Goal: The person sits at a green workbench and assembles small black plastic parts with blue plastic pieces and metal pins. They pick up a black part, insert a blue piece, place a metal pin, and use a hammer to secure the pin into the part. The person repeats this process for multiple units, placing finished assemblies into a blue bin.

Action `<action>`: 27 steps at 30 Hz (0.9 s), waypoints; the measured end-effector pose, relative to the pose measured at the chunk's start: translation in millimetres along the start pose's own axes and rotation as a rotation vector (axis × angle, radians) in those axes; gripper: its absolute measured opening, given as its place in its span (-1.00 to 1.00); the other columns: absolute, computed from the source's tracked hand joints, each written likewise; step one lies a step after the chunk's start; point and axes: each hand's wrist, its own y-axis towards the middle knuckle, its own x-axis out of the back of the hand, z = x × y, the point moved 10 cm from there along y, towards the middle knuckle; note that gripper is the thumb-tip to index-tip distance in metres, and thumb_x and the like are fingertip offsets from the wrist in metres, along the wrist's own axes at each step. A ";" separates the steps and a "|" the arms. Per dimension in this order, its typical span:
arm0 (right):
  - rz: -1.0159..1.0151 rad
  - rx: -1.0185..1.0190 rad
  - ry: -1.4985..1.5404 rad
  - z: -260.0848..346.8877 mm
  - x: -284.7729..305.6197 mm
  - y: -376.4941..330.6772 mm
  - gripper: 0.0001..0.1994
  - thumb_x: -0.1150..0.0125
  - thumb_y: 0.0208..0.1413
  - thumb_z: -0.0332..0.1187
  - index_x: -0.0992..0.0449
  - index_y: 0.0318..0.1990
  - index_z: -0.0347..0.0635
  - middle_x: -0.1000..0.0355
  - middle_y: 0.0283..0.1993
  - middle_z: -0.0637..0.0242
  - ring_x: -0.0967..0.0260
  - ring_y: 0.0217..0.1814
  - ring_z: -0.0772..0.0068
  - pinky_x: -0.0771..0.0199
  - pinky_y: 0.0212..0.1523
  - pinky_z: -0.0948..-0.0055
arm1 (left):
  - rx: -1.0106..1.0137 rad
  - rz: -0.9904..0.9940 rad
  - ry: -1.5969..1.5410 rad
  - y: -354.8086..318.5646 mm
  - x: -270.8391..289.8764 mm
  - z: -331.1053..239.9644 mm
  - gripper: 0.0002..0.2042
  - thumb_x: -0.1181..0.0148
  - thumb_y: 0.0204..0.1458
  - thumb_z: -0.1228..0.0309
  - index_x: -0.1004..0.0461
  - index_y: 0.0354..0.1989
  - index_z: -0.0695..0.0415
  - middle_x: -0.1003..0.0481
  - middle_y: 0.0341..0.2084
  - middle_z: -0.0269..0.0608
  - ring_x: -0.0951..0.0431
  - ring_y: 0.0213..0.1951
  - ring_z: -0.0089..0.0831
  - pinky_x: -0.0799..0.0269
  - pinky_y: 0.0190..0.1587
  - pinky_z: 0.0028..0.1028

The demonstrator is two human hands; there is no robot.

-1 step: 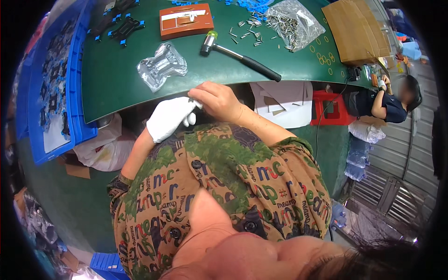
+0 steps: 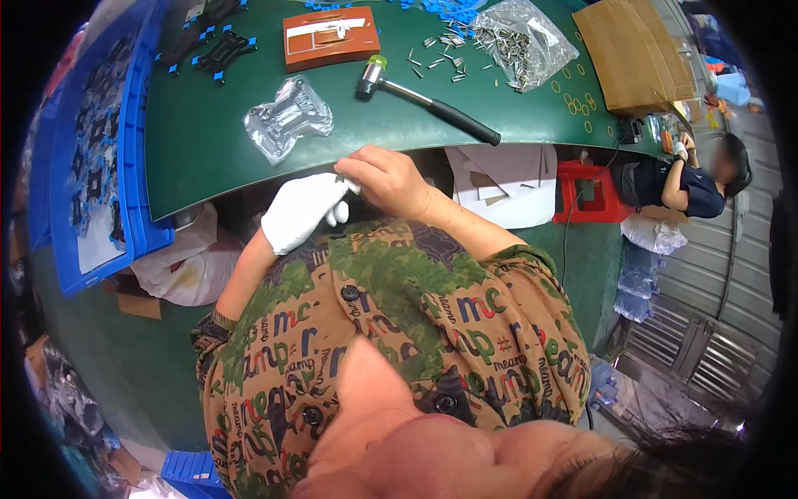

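My left hand (image 2: 304, 211), in a white glove, is closed with its fingertips together at the table's near edge. Against it rests my bare right hand (image 2: 391, 179), fingers curled and thumb side touching the glove. A small dark bit (image 2: 340, 177) shows between the fingertips of both hands; its kind is too small to make out. Beyond them on the green table (image 2: 208, 141) lies a clear plastic bag (image 2: 288, 118) with a part inside. A hammer (image 2: 432, 104) with a black grip and a yellow-green face lies to its right.
An orange-brown box (image 2: 331, 40), loose metal pins (image 2: 449, 62), a bag of pins (image 2: 528, 46), yellow rings (image 2: 573, 104) and a carton (image 2: 636, 54) lie farther back. Black-and-blue parts fill a blue crate (image 2: 133, 125) at left. A red stool (image 2: 582, 193) and another person (image 2: 686, 179) are at right.
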 end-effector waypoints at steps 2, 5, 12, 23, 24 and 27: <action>-0.010 -0.012 0.001 -2.1 -1.6 -3.7 -0.71 -0.32 -0.05 -0.51 -0.57 -0.10 -0.15 -0.49 -0.27 0.28 -0.52 -0.31 0.19 -0.58 -0.33 0.30 | 0.008 -0.009 -0.017 -0.5 -0.4 1.9 -0.70 -0.03 0.38 0.26 -0.63 -0.08 0.20 -0.56 -0.51 -0.34 -0.49 -0.46 -0.58 -0.42 -0.35 -0.51; -0.011 -0.017 0.014 -2.1 0.6 -3.9 -0.73 -0.33 -0.01 -0.49 -0.56 -0.10 -0.15 -0.47 -0.31 0.28 -0.51 -0.32 0.21 -0.57 -0.35 0.30 | -0.029 -0.041 0.060 -0.4 0.4 -3.5 -0.71 -0.04 0.38 0.26 -0.63 -0.11 0.20 -0.56 -0.51 -0.34 -0.50 -0.46 -0.57 -0.42 -0.36 -0.50; 0.072 0.022 -0.081 -9.6 29.3 13.6 -0.75 -0.39 0.08 -0.35 -0.56 -0.09 -0.11 -0.44 -0.38 0.30 -0.50 -0.37 0.18 -0.52 -0.39 0.24 | 0.060 -0.001 -0.014 -0.2 -2.4 11.8 -0.72 -0.05 0.36 0.27 -0.65 -0.09 0.16 -0.54 -0.56 -0.34 -0.48 -0.53 -0.60 -0.42 -0.39 -0.53; 0.236 -0.443 -0.323 -209.0 63.7 83.8 -0.73 -0.21 0.29 -0.16 -0.62 0.08 0.06 -0.52 -0.04 0.25 -0.53 0.02 0.05 -0.55 0.01 0.11 | 0.059 0.011 -0.082 3.6 -5.2 10.3 -0.73 -0.08 0.37 0.29 -0.66 -0.06 0.18 -0.54 -0.56 -0.38 -0.45 -0.53 -0.70 -0.39 -0.40 -0.62; 0.260 -0.457 -0.328 -216.1 59.4 86.8 -0.71 -0.21 0.29 -0.15 -0.61 0.10 0.08 -0.51 -0.03 0.25 -0.52 0.04 0.06 -0.54 0.04 0.10 | 0.071 0.006 -0.114 2.7 -4.2 10.2 -0.73 -0.08 0.37 0.29 -0.66 -0.06 0.19 -0.54 -0.56 -0.37 -0.45 -0.53 -0.69 -0.39 -0.40 -0.62; 0.348 -0.471 -0.340 -228.7 40.8 95.4 -0.66 -0.21 0.28 -0.10 -0.60 0.15 0.12 -0.49 -0.01 0.23 -0.51 0.08 0.09 -0.52 0.08 0.10 | 0.102 -0.014 -0.179 -1.0 -2.3 14.3 -0.73 -0.07 0.38 0.31 -0.65 -0.06 0.21 -0.54 -0.54 -0.37 -0.46 -0.52 -0.69 -0.40 -0.40 -0.63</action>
